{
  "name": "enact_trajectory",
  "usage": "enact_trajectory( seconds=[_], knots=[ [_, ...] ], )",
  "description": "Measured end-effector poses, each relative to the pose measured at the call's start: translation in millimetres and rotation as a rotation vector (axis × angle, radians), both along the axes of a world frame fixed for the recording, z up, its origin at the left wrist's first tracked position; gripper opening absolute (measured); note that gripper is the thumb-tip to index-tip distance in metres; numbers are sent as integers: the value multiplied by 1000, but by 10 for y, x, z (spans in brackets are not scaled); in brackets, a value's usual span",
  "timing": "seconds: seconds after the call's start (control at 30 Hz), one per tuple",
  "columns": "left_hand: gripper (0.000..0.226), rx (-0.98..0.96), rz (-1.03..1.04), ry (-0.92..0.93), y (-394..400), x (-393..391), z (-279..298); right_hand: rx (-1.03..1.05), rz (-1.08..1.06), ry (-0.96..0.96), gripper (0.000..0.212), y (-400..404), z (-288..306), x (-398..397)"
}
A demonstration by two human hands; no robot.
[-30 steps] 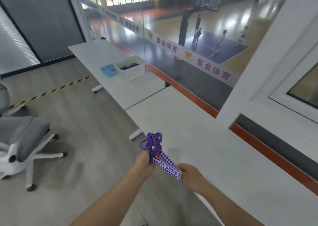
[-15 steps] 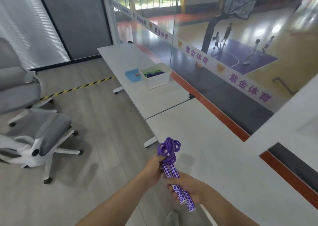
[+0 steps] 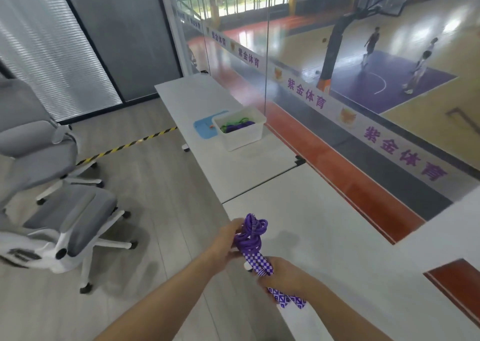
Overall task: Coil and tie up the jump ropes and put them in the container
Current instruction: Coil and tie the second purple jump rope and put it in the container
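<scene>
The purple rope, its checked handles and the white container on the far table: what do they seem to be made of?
The purple rope looks like a braided or twisted cord, with a ribbed, faintly shiny surface; the fibre cannot be told. Its handles seem hard plastic with a printed purple and white check, or a patterned wrap. The container looks like milky, slightly translucent plastic with smooth walls and a rolled rim.

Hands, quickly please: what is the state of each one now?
Left hand: closed, gripping the coiled part of the purple jump rope.
Right hand: closed, holding the checkered handles of the rope.
</scene>
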State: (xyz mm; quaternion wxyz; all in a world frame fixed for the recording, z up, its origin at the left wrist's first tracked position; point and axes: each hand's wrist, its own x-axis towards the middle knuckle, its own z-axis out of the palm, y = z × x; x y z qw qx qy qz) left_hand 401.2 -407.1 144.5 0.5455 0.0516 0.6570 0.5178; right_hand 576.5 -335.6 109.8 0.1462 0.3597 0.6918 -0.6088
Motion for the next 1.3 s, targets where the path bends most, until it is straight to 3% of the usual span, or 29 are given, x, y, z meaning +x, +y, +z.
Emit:
enact_trajectory(
  seconds=[0.13, 0.23, 0.33, 0.53, 0.67, 0.87, 1.03, 1.3],
  knots=[
    [27, -73, -41, 46, 270, -167, -7, 69, 50, -21, 43, 238, -87, -165],
    [30, -111, -37, -21, 406, -401, -55, 176, 73, -84, 43, 385, -127, -370],
    [36, -161, -41, -99, 554, -666, -159, 422, 183, -178, 33, 522, -185, -657],
    [24, -195, -22, -270, 938, -1424, -352, 656, 209, -313, 28, 660, -306, -1424],
    [14, -196, 14, -326, 1144, -1936, -389, 686, 141, -403, 33, 704, -330, -1902],
    [29, -216, -44, -280, 1380, -2522, -578, 609, -50, -496, 29, 763, -498, -2341],
    [11, -254, -182, -117, 1488, -2772, -692, 593, -135, -547, 22, 889, -595, -2404],
    [9, -347, -392, -114, 1859, -3308, -558, 692, -110, -543, 27, 1231, -661, -2223]
  ],
)
